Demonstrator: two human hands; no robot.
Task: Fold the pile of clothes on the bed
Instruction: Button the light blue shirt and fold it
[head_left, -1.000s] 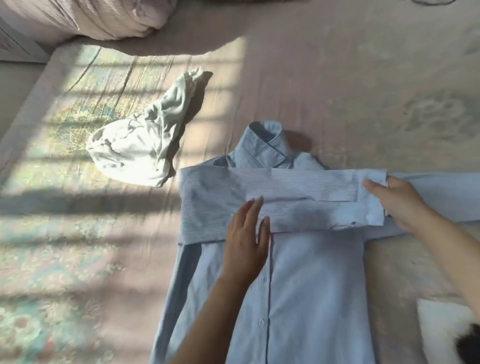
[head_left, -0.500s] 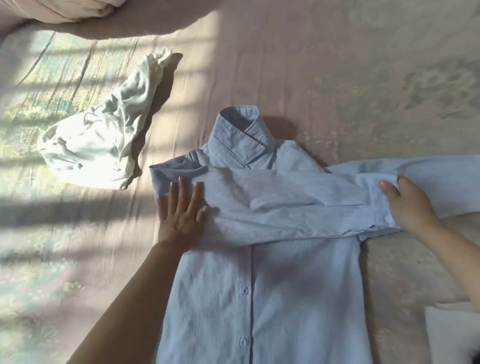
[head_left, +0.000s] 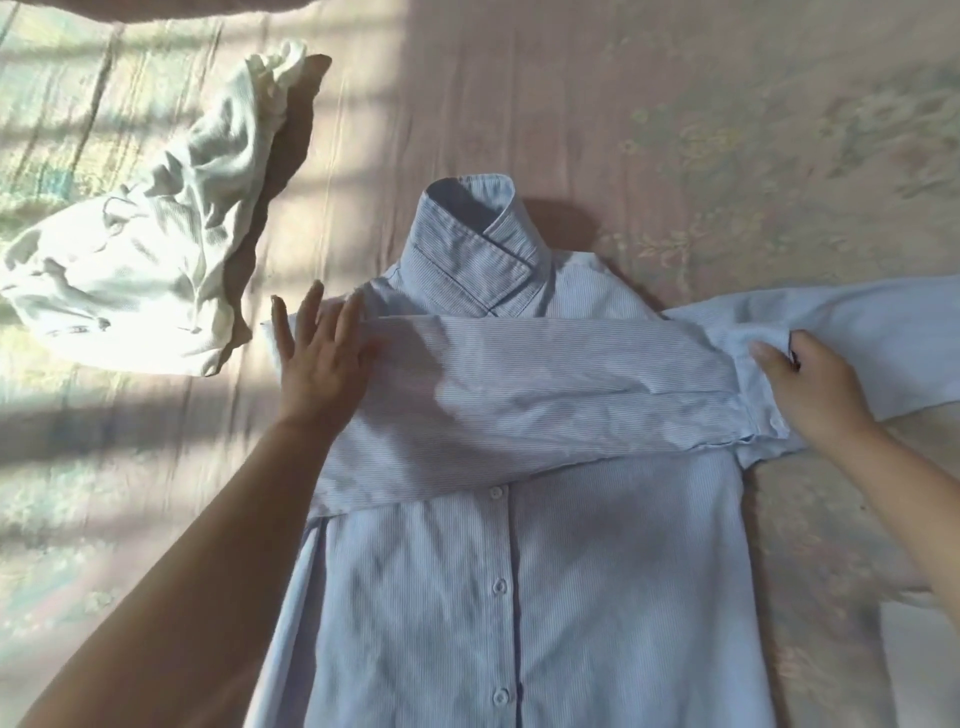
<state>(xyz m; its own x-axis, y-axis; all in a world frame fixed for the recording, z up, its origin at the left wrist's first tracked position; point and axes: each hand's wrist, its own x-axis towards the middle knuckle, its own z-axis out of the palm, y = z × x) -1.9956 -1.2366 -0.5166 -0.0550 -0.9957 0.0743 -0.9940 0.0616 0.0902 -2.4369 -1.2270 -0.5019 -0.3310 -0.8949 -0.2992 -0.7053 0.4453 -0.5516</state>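
A pale blue shirt (head_left: 519, 597) lies button-side up on the bed (head_left: 675, 104), collar at 12 o'clock, filling the centre and the lower half of the view. One sleeve (head_left: 519, 395) is folded across the chest from 9 o'clock toward 3 o'clock. The left hand (head_left: 319, 364) lies flat and open on the fold at the shoulder, fingers spread, pinning it without any grip. The right hand (head_left: 810, 395) rests on the cuff end at 3 o'clock, on top of the other sleeve (head_left: 857, 343), which runs out toward the frame edge; whether it pinches the cloth or only presses it cannot be told.

The folded sleeve slopes a little and shows soft ridges, so the likely fault is a crooked, lumpy fold if the hands lift before it is smoothed. Pulling the cuff harder toward 3 o'clock could drag the shoulder fold out from under the left palm. The collar stands up and may crush if the body is folded over it carelessly.

A crumpled white garment (head_left: 150, 249) waits at 10 o'clock, well apart, not yet folded.
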